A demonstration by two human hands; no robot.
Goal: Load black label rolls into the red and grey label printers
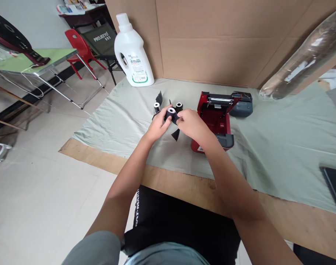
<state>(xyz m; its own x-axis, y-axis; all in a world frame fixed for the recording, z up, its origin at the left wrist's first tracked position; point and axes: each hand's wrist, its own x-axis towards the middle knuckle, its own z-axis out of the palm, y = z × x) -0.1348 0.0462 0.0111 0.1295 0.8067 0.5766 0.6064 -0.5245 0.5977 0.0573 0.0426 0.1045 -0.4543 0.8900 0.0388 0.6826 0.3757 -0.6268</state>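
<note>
Both my hands hold a small roll in black wrapping (171, 113) above the grey-green cloth (267, 147). My left hand (157, 126) grips the roll from the left. My right hand (190, 123) pinches its black wrapping on the right, and a torn black flap (175, 134) hangs below. Two more black-wrapped rolls (157, 106) (179, 106) stand just behind my hands, beside a loose scrap of black wrapping (159, 97). A red printer with its lid open (215, 119) sits just right of my right hand.
A white detergent bottle (133, 53) stands at the back left against a cardboard wall (212, 36). A clear plastic roll (303, 59) leans at the right. A dark tablet (335, 186) lies at the right edge. Folding table (32, 60) and red chair (78, 46) stand on the floor to the left.
</note>
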